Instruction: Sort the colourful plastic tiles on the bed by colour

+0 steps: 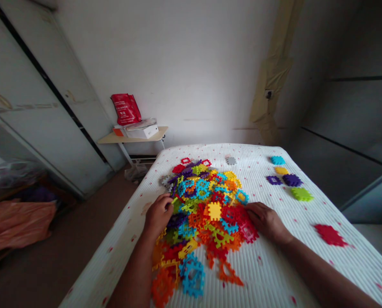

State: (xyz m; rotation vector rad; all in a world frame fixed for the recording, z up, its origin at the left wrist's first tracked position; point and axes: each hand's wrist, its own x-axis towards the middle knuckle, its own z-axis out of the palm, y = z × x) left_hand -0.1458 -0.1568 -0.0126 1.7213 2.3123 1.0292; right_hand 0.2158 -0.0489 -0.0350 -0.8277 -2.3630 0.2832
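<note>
A big heap of colourful interlocking plastic tiles (204, 205) lies in the middle of a white quilted bed (284, 265). My left hand (158, 214) is at the heap's left edge, its fingers pinched on a small green tile (174, 200). My right hand (265, 221) rests at the heap's right edge with its fingers curled into the red tiles (242, 218); what they grip is hidden. To the right lie sorted stacks: teal (277, 160), yellow (281, 170), purple (292, 180), green (302, 194) and red (330, 235).
A single grey tile (231, 161) lies at the far side of the bed. A small side table (129, 137) with a white box and a red bag (126, 108) stands by the far wall. A wardrobe is on the left, and an orange bag (14, 224) sits on the floor.
</note>
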